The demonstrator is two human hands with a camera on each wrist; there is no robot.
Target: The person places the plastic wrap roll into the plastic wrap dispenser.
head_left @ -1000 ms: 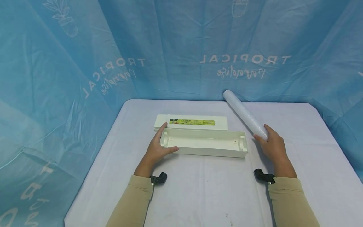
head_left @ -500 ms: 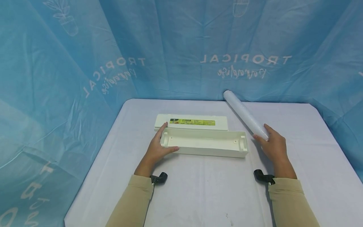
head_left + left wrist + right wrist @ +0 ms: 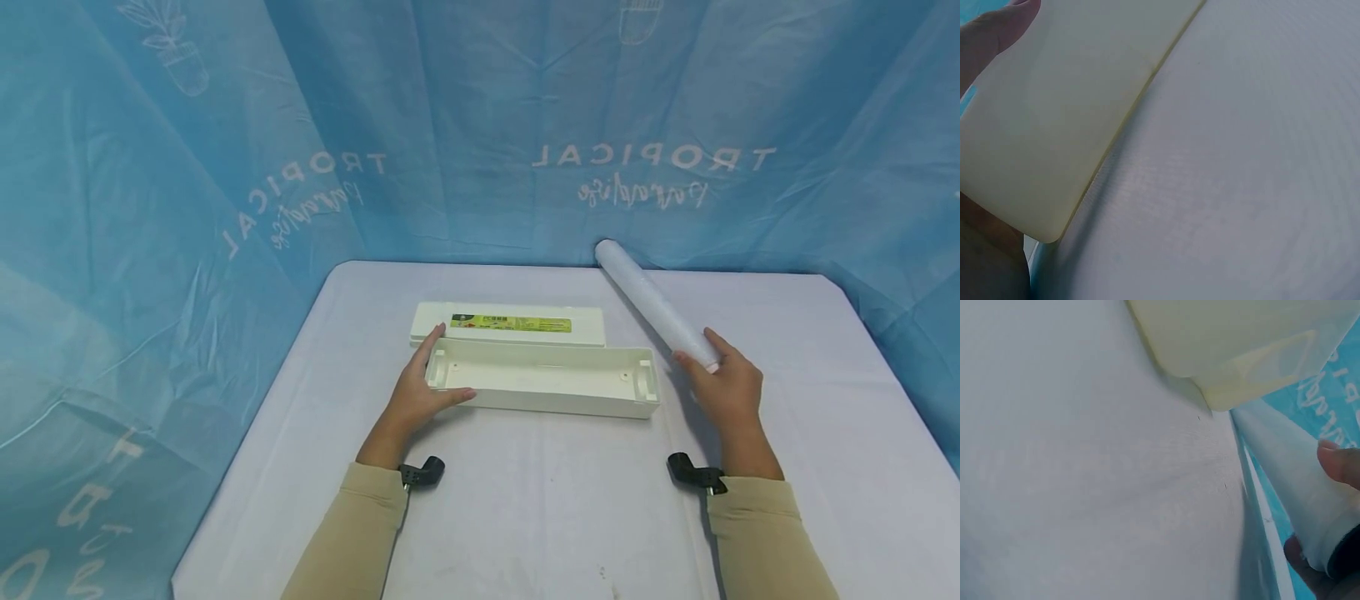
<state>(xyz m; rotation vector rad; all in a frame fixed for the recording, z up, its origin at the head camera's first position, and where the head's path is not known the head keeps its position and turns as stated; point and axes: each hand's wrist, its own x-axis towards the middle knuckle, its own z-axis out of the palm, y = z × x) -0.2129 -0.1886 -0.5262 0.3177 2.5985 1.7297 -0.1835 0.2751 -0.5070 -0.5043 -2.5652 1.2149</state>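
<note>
A long cream plastic box (image 3: 558,402) stands uncovered in the middle of the table, its hollow inside facing up. My left hand (image 3: 412,394) grips its left end, thumb along the near wall and fingers at the far side. In the left wrist view the box's smooth wall (image 3: 1066,119) fills the upper left, with the thumb over it. My right hand (image 3: 726,385) holds the near end of a roll of clear plastic film (image 3: 652,302), which slants away to the back left. The right wrist view shows thumb and fingers around the film roll (image 3: 1297,481), near its dark hollow end.
Directly behind the box lies a cream lid (image 3: 517,337) with a yellow-green label (image 3: 517,323). A white cloth covers the table (image 3: 555,517). Blue printed curtains (image 3: 480,125) hang along the back and sides, close to the roll's far end.
The film roll and my right hand have shifted very slightly to the right. My left hand keeps its grip on the box.
</note>
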